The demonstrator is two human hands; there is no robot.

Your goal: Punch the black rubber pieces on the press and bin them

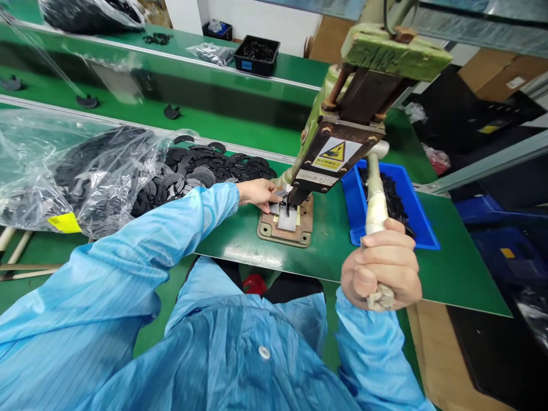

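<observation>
My right hand (pixel 381 265) is wrapped round the cloth-bound lever handle (pixel 375 200) of a green hand press (pixel 329 142). On the left side of the press base (pixel 285 233), my left hand (pixel 259 194) pinches a dark curved plastic piece (pixel 278 202). Its fingertips are beside the press ram (pixel 298 194), over a small metal plate (pixel 287 219). The fingers partly hide the piece. Many similar black curved pieces (pixel 201 171) lie piled to the left of the press, spilling from a clear plastic bag (pixel 85 177).
A blue bin (pixel 423 228) with black parts stands right of the press. Behind the bench runs a green conveyor belt (pixel 222 120) with several black pieces on it. On the far ledge sit a black bin (pixel 257 56) and a bagged bundle (pixel 212 53).
</observation>
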